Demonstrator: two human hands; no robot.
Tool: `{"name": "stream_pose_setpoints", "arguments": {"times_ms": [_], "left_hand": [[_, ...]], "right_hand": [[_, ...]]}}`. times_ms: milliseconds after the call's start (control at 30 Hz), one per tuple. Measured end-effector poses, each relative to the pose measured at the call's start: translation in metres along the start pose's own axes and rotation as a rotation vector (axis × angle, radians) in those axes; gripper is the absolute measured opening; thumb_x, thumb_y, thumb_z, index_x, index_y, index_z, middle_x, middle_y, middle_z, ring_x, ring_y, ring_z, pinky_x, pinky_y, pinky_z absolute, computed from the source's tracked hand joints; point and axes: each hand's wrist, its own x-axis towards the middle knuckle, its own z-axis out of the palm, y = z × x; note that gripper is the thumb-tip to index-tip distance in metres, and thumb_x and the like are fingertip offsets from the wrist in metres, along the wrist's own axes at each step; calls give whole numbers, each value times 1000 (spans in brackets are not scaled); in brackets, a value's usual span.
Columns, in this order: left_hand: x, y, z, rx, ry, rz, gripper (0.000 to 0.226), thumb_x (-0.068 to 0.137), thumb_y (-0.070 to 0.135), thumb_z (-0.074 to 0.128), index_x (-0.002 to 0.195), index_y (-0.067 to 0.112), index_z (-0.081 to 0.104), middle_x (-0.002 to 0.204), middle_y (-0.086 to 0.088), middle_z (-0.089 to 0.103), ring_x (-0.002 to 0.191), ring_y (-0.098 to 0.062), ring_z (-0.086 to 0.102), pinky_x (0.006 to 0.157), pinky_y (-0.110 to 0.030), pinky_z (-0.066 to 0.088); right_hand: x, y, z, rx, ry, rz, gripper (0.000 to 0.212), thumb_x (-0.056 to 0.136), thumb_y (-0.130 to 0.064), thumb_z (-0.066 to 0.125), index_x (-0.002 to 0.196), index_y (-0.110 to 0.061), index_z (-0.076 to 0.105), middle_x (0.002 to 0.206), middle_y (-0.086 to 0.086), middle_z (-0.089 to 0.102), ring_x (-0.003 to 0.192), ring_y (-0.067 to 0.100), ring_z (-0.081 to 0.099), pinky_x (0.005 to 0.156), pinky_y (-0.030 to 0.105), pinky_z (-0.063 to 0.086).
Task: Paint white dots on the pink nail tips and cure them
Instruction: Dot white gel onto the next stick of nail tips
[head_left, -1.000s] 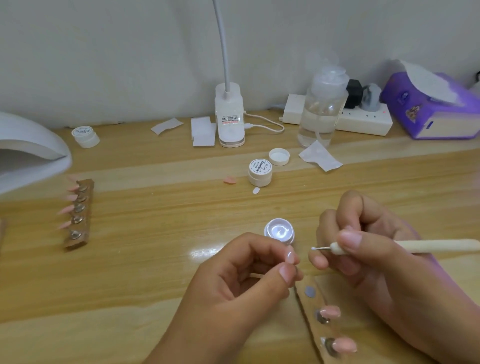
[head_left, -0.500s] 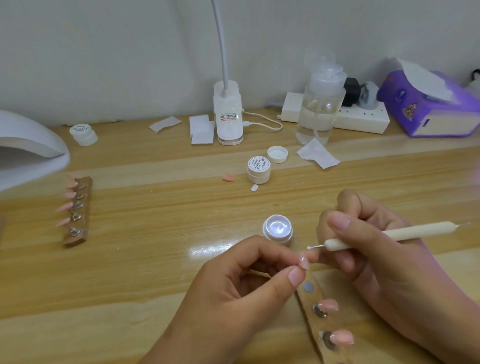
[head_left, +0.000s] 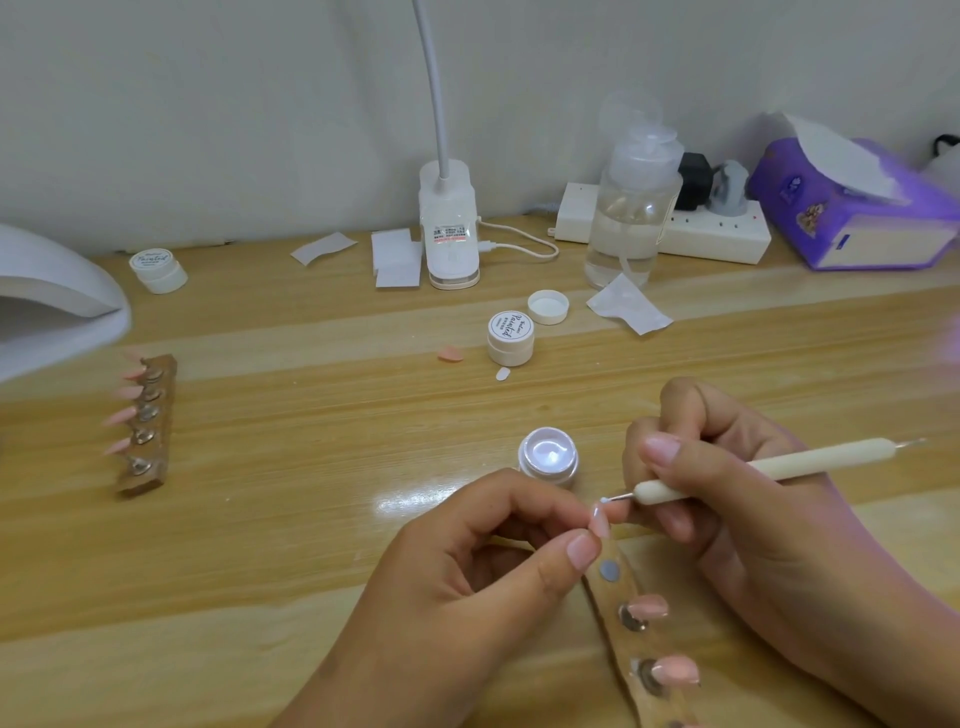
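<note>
- Pink nail tip (head_left: 600, 525) is pinched btwn thumb & index of the left hand (head_left: 467, 582), other fingers curled under. It's held up off the table (head_left: 311, 519), just in front of the open gel jar (head_left: 549, 460).
- Right hand (head_left: 727, 509) grips the dotting tool (head_left: 779, 465) pen-style, thumb & fingers wrapped round the cream handle, metal end pointing left.
- Tool's ball end carries a white blob right at the top edge of the held tip. Touching or a hair off, can't tell.
- Jar has its lid off w/ glossy white gel inside, and sits just behind both hands.
- Wooden holder strip (head_left: 626, 590) runs from just below the left thumb to the bottom edge: one bare metal stud (head_left: 609, 570) at the top, then two mounted pink tips (head_left: 649, 605) on studs below.
- 2nd strip (head_left: 143, 483) sits far left w/ a row of pink tips, nr the mouth of the white curing lamp (head_left: 52, 296).
- Mid-table: closed gel jar (head_left: 511, 338), loose cap (head_left: 548, 306) just beside it, a stray pink tip (head_left: 450, 355) & a small white tip (head_left: 502, 373).
- Back by the wall: another jar (head_left: 158, 270), desk-lamp base (head_left: 449, 234), clear bottle (head_left: 631, 208), power strip (head_left: 717, 234), purple tissue pack (head_left: 857, 208) & paper scraps (head_left: 628, 312).
</note>
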Motion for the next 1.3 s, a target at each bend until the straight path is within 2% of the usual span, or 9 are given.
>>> {"name": "stream_pose_setpoints", "arguments": {"times_ms": [267, 467, 633, 767, 933, 1100, 1233, 1300], "left_hand": [[0, 0, 0, -12, -4, 6, 15, 69, 37, 73, 80, 28, 74, 86, -11, 70, 71, -9, 56, 65, -17, 45], [0, -1, 0, -13, -4, -7, 15, 69, 38, 73, 82, 29, 74, 94, -13, 71, 73, -8, 58, 66, -18, 46], [0, 0, 1, -25, -2, -3, 13, 70, 37, 73, 80, 30, 74, 85, -9, 70, 71, -4, 58, 64, -14, 46], [-1, 1, 1, -28, -5, -5, 13, 69, 37, 73, 79, 30, 74, 77, 2, 68, 69, -4, 57, 62, -14, 45], [-1, 2, 1, -19, -6, -6, 14, 69, 38, 72, 80, 30, 74, 79, -2, 68, 69, -7, 55, 61, -17, 43], [-1, 1, 0, -6, -5, -4, 14, 70, 39, 72, 81, 30, 74, 77, 2, 65, 71, -9, 54, 63, -17, 44], [-1, 1, 0, 9, -4, 0, 15, 71, 39, 72, 82, 30, 74, 76, -3, 64, 70, -9, 54, 62, -18, 44], [-1, 2, 0, 9, -4, 9, 14, 72, 39, 71, 82, 29, 73, 75, 1, 63, 70, -9, 53, 62, -18, 44]], "right_hand": [[1, 0, 1, 16, 10, -2, 23, 73, -21, 67, 57, -21, 50, 51, -2, 46, 48, 5, 55, 61, 18, 52], [0, 0, 2, -1, 27, -6, 24, 72, -22, 67, 56, -21, 49, 50, -1, 45, 48, 5, 55, 61, 19, 53], [1, 1, 2, -5, 17, -11, 24, 73, -22, 66, 56, -21, 49, 50, -2, 45, 48, 4, 54, 61, 17, 52], [0, 1, 2, -16, 9, -13, 23, 73, -22, 66, 57, -21, 49, 50, -2, 46, 48, 4, 52, 60, 15, 51], [0, 1, 1, 12, 22, 5, 22, 72, -22, 66, 57, -20, 50, 50, -2, 46, 49, 4, 57, 62, 21, 54], [1, 1, 2, 0, 19, 2, 22, 72, -22, 66, 57, -20, 49, 50, -1, 46, 48, 5, 53, 62, 18, 53], [1, 1, 2, 7, 13, 5, 22, 71, -21, 66, 57, -20, 49, 50, -2, 46, 48, 4, 56, 59, 16, 52], [1, 1, 2, 12, 21, 5, 23, 72, -22, 66, 57, -20, 49, 50, -1, 46, 50, 4, 58, 60, 17, 52]]}}
